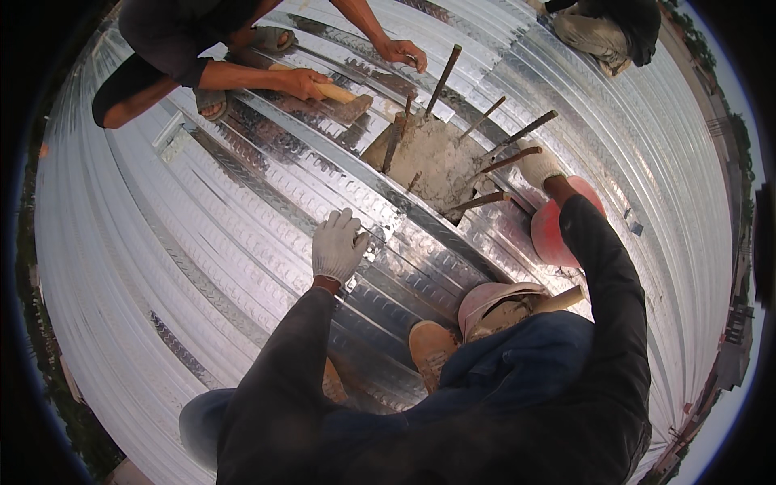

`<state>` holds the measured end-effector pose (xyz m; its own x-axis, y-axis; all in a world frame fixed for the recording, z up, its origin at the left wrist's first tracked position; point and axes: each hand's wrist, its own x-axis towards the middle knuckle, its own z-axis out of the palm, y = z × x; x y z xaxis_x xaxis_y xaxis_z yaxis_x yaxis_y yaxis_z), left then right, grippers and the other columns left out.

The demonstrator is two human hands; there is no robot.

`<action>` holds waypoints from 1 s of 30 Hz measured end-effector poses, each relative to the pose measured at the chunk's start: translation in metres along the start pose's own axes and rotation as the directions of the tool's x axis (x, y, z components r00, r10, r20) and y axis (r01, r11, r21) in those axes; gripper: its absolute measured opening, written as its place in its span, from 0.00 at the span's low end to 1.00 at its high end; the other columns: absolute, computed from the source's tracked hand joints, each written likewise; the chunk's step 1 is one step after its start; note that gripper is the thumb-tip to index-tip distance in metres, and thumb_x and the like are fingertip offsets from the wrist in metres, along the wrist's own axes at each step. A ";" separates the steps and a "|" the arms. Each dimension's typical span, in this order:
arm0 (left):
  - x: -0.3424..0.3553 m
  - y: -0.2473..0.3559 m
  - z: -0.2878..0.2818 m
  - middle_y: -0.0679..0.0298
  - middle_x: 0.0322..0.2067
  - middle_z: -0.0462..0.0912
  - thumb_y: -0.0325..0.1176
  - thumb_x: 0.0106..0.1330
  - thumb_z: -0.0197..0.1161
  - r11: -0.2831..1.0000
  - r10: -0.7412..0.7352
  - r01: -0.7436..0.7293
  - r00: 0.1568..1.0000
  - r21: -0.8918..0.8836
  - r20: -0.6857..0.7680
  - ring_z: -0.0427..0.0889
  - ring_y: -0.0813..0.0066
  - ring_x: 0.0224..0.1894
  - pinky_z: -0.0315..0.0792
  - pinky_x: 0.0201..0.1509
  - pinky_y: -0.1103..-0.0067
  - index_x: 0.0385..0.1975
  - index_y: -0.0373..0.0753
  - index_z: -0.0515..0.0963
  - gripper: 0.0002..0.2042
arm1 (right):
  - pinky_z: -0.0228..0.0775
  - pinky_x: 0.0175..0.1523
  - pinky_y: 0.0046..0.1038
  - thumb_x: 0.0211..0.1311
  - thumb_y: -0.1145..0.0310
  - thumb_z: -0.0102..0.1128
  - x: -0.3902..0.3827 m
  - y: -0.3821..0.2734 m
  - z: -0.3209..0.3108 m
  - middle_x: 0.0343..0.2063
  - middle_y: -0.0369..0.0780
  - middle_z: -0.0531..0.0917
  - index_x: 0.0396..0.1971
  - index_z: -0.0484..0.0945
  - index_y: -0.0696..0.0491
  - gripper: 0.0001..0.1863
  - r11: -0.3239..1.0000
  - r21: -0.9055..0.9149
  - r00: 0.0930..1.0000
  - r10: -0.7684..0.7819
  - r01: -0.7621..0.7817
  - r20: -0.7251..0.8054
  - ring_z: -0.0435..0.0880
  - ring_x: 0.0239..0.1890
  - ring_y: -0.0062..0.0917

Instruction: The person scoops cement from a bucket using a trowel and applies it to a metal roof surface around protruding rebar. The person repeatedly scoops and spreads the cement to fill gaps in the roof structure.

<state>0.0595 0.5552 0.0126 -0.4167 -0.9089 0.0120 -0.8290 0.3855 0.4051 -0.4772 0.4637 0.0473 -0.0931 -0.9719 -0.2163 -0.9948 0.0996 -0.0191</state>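
Observation:
My left hand (338, 246), in a white knit glove, has its fingers stretched out over the ribbed metal decking (242, 267); no object shows in it, and I cannot tell if it touches the sheet. My right hand (540, 166), gloved alike, is beside the rusty rebar ends (517, 158) at the right of a rough concrete column top (440, 153). Its fingers are largely hidden, so any grip is unclear. A red rounded plastic thing (554, 234) lies under my right forearm. Close to my right knee stands a pink bucket (501, 303) with a wooden handle (559, 300) poking out.
Across the column, a co-worker holds a hammer (343, 99) by its wooden handle; their other hand (404, 55) is near a rebar. Another person (606, 36) crouches at the far right. Several rebars stick up from the concrete, through the opening in the decking.

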 end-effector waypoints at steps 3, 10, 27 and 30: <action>-0.002 -0.003 0.002 0.58 0.51 0.84 0.41 0.71 0.72 1.000 0.024 -0.024 0.998 -0.003 -0.051 0.81 0.53 0.59 0.76 0.62 0.57 0.43 0.38 0.86 0.13 | 0.85 0.60 0.56 0.77 0.62 0.65 0.001 -0.001 0.002 0.51 0.56 0.90 0.65 0.84 0.52 0.21 1.000 -0.017 1.000 -0.011 0.010 -0.020 0.92 0.57 0.57; 0.000 -0.001 0.000 0.59 0.50 0.83 0.42 0.71 0.72 1.000 0.018 -0.019 0.999 -0.011 -0.046 0.81 0.55 0.58 0.77 0.61 0.57 0.39 0.41 0.85 0.10 | 0.85 0.60 0.56 0.77 0.63 0.64 -0.003 -0.003 0.001 0.50 0.57 0.90 0.64 0.84 0.53 0.21 1.000 -0.004 0.999 -0.016 0.016 -0.033 0.92 0.56 0.58; 0.002 0.005 -0.004 0.57 0.52 0.84 0.40 0.71 0.71 0.999 0.020 -0.020 0.999 -0.025 -0.031 0.82 0.53 0.59 0.76 0.61 0.57 0.43 0.38 0.86 0.12 | 0.84 0.61 0.55 0.78 0.62 0.63 -0.005 0.000 -0.006 0.52 0.58 0.89 0.63 0.83 0.52 0.19 1.000 0.000 1.000 0.018 -0.018 -0.007 0.91 0.58 0.58; -0.003 -0.002 -0.005 0.58 0.51 0.84 0.41 0.71 0.72 1.000 0.014 -0.015 0.999 -0.020 -0.044 0.82 0.54 0.58 0.76 0.61 0.57 0.43 0.39 0.86 0.12 | 0.84 0.63 0.54 0.78 0.61 0.64 -0.004 -0.019 -0.009 0.54 0.57 0.88 0.63 0.84 0.52 0.19 0.999 0.020 0.999 0.032 -0.032 0.031 0.91 0.60 0.56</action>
<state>0.0642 0.5559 0.0165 -0.4115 -0.9095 0.0583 -0.8149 0.3958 0.4233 -0.4584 0.4641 0.0574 -0.1234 -0.9610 -0.2474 -0.9903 0.1352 -0.0313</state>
